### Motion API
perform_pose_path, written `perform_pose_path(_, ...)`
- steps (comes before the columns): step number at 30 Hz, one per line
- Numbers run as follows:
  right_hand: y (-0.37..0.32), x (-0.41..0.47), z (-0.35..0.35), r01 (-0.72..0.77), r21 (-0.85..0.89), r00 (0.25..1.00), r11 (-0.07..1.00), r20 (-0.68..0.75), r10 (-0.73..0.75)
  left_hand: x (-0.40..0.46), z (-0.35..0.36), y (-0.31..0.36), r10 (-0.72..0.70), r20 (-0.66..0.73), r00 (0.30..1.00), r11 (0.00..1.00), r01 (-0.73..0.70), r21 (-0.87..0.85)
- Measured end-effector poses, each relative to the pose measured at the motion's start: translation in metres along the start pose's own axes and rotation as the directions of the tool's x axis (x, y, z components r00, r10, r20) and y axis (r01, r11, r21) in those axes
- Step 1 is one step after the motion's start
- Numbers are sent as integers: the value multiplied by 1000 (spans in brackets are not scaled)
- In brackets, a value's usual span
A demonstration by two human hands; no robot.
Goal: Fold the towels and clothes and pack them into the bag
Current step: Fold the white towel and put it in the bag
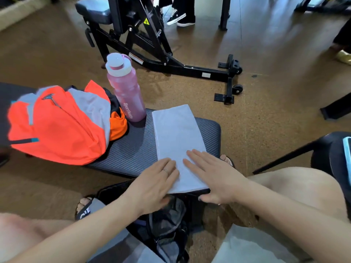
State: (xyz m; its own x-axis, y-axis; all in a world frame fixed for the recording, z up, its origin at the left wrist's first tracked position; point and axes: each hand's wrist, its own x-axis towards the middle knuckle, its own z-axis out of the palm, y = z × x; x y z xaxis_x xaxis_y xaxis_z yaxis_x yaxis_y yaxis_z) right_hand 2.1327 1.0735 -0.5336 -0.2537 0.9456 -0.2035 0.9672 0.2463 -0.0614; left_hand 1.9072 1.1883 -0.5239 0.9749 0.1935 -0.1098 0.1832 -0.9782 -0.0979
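Observation:
A pale grey towel (176,137) lies folded into a long strip on the dark padded bench (133,149). My left hand (153,185) rests flat on its near left edge, fingers straight. My right hand (212,177) presses flat on the near right part, thumb hanging below the bench edge. An orange and grey garment (57,126) is heaped on the bench's left side. A black bag (167,224) stands open on the floor between my knees, under the bench's near edge.
A pink sport bottle (126,92) stands upright on the bench between the garment and the towel. Black gym equipment (152,44) stands on the brown floor beyond. A person's shoes (180,18) are at the back. A phone (347,158) lies on a seat at right.

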Motion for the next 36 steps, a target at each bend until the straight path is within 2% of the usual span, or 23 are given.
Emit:
perform_pose_path(3, -4, 0, -1, -23, -36, 1000, 999, -11, 22, -1, 5, 1, 31, -12, 999, 999, -31, 23)
perform_pose_path(10, -3, -7, 1, -29, 51, 999, 998, -11, 30, -15, 15, -8, 108, -178, 978, 993, -99, 59)
perform_pose_path(14, -3, -9, -1, -13, 88, 1000, 996, -27, 15, -28, 11, -19, 112, -191, 975, 991, -124, -51)
perform_pose_path(18, -2, -12, -2, 3, 103, 999, 995, -46, 1, -37, 13, -29, 144, -192, 971, 985, -159, -68)
perform_pose_path(21, -4, -12, -12, -13, 260, 993, 966, -110, 43, -37, 9, -33, 130, -197, 972, 980, -156, -124)
perform_pose_path(23, -4, -11, -25, -95, 434, 990, 896, -54, 132, -36, -1, -35, 69, -175, 982, 971, -106, -216)
perform_pose_path(26, 1, -4, -39, -226, 712, 962, 665, 53, 269, -32, -15, -38, -114, -133, 985, 931, 59, -361)
perform_pose_path(30, 8, 8, -48, -349, 838, 893, 419, 163, 419, -18, -22, -46, -358, -72, 931, 727, 230, -647)
perform_pose_path(32, 9, 18, -48, -357, 856, 860, 375, 144, 490, -7, -18, -49, -441, -35, 897, 647, 291, -705)
perform_pose_path(36, 5, 40, -35, -422, 815, 746, 397, 63, 663, 11, -4, -51, -581, 21, 814, 519, 390, -760)
